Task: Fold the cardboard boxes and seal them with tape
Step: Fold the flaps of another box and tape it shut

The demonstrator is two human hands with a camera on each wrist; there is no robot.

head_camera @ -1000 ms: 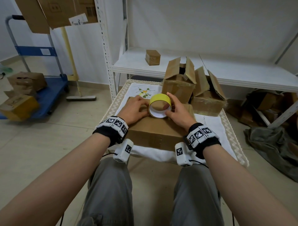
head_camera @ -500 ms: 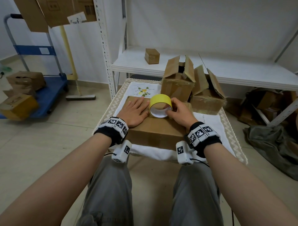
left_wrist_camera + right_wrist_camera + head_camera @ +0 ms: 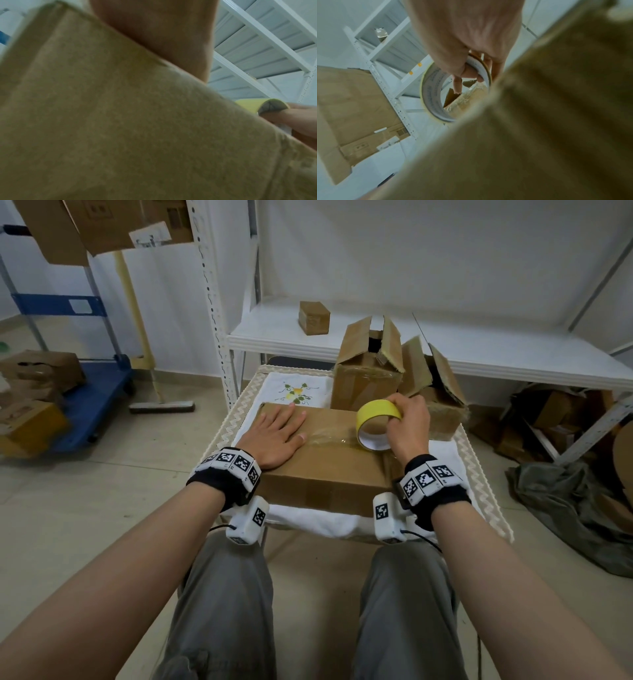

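Indoors: small table (image 3: 479,460) with white cloth, white shelf (image 3: 479,350) behind it, blue cart (image 3: 92,412) left of table. Closed cardboard box (image 3: 329,470) lies on table, clear tape strip shiny along its top. Left hand (image 3: 274,436) flat on box, fingers straight. Right hand (image 3: 409,426) grips yellow tape roll (image 3: 376,419) on box top. Right wrist view alone shows fingers (image 3: 471,73) hooked inside roll.

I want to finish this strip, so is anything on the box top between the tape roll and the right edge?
Nothing visible does. The right hand holds the tape roll near the right end of the closed box, with only bare cardboard beyond it.
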